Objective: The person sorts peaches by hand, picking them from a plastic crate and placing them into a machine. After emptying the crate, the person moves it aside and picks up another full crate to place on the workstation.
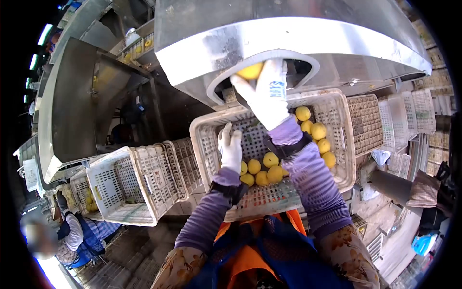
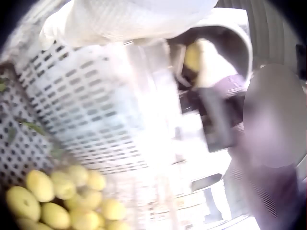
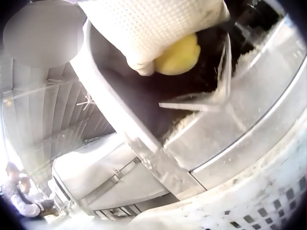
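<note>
My right hand (image 1: 268, 94), in a white glove, reaches into the rounded opening of a steel machine (image 1: 288, 41). It grips a yellow peach (image 3: 178, 56) just inside, above metal blades (image 3: 194, 106). My left hand (image 1: 229, 149), also gloved, hovers over the left side of a white plastic crate (image 1: 344, 139) with its fingers loosely bent and nothing in them. Several yellow peaches (image 1: 275, 174) lie along the near side of that crate, and more peaches (image 1: 318, 130) line its right part. The left wrist view shows the left glove (image 2: 129, 19) above the crate's slotted wall.
White crates (image 1: 126, 185) stand in a row on the left, with further crates (image 1: 364, 123) to the right. Green leaf bits (image 2: 32, 127) lie in the working crate. Another person (image 1: 79, 231) stands at the lower left, beside a crate of yellow fruit (image 1: 90, 200).
</note>
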### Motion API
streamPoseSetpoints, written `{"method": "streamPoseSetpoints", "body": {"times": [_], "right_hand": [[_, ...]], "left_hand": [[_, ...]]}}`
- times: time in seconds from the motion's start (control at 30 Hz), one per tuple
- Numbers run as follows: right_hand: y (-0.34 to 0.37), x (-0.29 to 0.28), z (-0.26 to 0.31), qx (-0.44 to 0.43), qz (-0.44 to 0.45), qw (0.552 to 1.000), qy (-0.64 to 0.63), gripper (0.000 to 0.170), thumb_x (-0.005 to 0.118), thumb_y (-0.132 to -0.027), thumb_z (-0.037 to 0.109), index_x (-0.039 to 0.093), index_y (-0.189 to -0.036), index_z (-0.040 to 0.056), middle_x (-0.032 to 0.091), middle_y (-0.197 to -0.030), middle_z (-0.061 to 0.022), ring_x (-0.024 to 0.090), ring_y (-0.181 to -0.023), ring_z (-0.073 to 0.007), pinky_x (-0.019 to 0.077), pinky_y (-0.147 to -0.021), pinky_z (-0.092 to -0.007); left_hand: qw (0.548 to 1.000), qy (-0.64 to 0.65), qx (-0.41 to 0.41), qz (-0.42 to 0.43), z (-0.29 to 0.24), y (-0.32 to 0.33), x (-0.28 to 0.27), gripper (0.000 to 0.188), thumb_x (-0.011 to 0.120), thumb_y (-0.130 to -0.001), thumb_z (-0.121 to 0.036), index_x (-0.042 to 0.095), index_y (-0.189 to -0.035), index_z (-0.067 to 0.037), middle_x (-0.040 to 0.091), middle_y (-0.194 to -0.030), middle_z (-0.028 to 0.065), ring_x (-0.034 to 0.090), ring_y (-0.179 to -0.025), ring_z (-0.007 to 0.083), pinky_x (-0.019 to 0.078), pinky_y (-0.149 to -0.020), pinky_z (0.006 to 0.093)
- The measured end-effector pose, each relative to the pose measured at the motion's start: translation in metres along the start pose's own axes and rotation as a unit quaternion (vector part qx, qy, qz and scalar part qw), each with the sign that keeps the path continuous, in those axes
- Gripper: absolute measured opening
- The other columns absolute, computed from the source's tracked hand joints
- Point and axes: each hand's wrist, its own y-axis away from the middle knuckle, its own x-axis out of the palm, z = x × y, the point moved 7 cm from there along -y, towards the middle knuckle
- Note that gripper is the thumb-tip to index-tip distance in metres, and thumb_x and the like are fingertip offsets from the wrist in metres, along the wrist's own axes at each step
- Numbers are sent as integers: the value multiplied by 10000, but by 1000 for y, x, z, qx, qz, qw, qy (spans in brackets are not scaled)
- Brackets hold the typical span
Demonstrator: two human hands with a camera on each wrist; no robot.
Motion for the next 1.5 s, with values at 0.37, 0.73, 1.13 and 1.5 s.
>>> {"method": "streamPoseSetpoints", "body": {"times": [0.37,0.73,1.13,1.5], "right_hand": [[228,87,-180,117,479,793,358,421,663,-878,297,588,-1234,85,621,-1170,-56,573,-1098,-248,496,-858,-431],[248,114,-188,13,648,627,432,395,652,-916,301,660,-1284,158,625,-1241,20,464,-1264,-244,360,-993,-492],[147,-57,10,53,134,964,-222,818,798,-732,165,413,-1425,-39,443,-1457,-274,444,-1359,-415,372,-1121,-455],[53,-11,26,-64,-19,996,60,783,775,-725,215,416,-1382,-13,496,-1366,-218,442,-1333,-411,229,-1153,-597]], "left_hand": [[745,-631,-164,144,162,-55,39,729,695,-845,-278,360,-1484,-177,413,-1438,196,530,-1232,383,484,-985,458],[959,161,-228,51,93,-14,41,495,680,-922,-297,487,-1338,-112,569,-1246,128,619,-1078,279,538,-894,469],[809,525,-95,245,-87,66,-2,703,595,-881,-662,517,-1349,-143,583,-1316,123,536,-1256,314,441,-1054,567],[866,461,32,189,-131,46,-45,605,743,-908,-274,456,-1412,-102,563,-1305,84,583,-1189,234,541,-970,456]]}}
